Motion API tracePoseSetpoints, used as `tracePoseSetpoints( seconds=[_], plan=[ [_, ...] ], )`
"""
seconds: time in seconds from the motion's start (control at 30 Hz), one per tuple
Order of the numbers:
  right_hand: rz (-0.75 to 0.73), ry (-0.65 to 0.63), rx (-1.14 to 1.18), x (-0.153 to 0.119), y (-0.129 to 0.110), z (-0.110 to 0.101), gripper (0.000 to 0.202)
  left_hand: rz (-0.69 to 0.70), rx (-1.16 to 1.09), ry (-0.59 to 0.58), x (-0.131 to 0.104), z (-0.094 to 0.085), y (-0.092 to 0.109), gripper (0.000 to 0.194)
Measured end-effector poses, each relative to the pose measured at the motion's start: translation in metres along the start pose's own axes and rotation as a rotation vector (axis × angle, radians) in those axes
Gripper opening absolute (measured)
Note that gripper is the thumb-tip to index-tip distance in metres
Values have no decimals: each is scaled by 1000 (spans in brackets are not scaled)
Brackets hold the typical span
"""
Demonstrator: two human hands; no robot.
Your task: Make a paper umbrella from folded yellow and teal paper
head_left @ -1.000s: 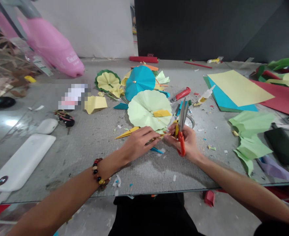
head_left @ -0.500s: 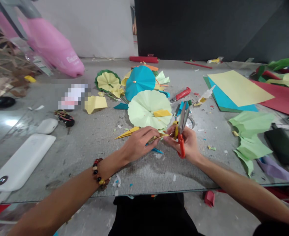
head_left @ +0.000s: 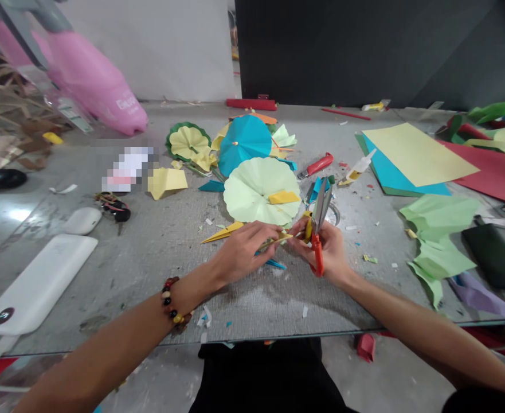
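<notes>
My left hand [head_left: 247, 246] is closed on a small piece of yellow paper [head_left: 283, 236], mostly hidden by its fingers. Scissors [head_left: 320, 215] with red and yellow handles hang in my right hand [head_left: 327, 252], blades pointing away from me. The fingertips of that hand reach the right end of the yellow paper. Just beyond both hands lies a pale green scalloped paper disc [head_left: 252, 192] with a folded yellow strip [head_left: 284, 197] on it. A folded yellow point [head_left: 223, 232] and a blue one [head_left: 276, 264] show beside and below my left hand.
A blue paper disc [head_left: 246, 143] lies behind. Right of centre are a red-handled cutter [head_left: 318, 165], a glue bottle [head_left: 359, 167] and a tape roll [head_left: 333, 214]. Coloured sheets [head_left: 419, 155] and crumpled green paper [head_left: 441, 241] lie right; a white power bank [head_left: 41, 281] lies left.
My hands stay almost in place. The fingertips of my right hand have shifted slightly at the yellow paper, and its angle differs a little.
</notes>
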State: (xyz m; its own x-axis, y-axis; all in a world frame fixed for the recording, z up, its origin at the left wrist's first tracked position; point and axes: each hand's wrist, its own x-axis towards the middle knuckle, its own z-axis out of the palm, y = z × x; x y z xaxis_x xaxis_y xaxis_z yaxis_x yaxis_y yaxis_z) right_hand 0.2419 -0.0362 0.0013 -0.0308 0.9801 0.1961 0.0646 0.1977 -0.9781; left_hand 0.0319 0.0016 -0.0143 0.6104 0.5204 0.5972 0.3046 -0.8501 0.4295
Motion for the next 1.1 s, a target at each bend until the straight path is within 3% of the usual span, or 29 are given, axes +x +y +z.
tracePoseSetpoints(
  seconds=[1.1],
  plan=[
    [7,4,5,-1,0,0,35,39,35,33,0,-1,2,9]
  ],
)
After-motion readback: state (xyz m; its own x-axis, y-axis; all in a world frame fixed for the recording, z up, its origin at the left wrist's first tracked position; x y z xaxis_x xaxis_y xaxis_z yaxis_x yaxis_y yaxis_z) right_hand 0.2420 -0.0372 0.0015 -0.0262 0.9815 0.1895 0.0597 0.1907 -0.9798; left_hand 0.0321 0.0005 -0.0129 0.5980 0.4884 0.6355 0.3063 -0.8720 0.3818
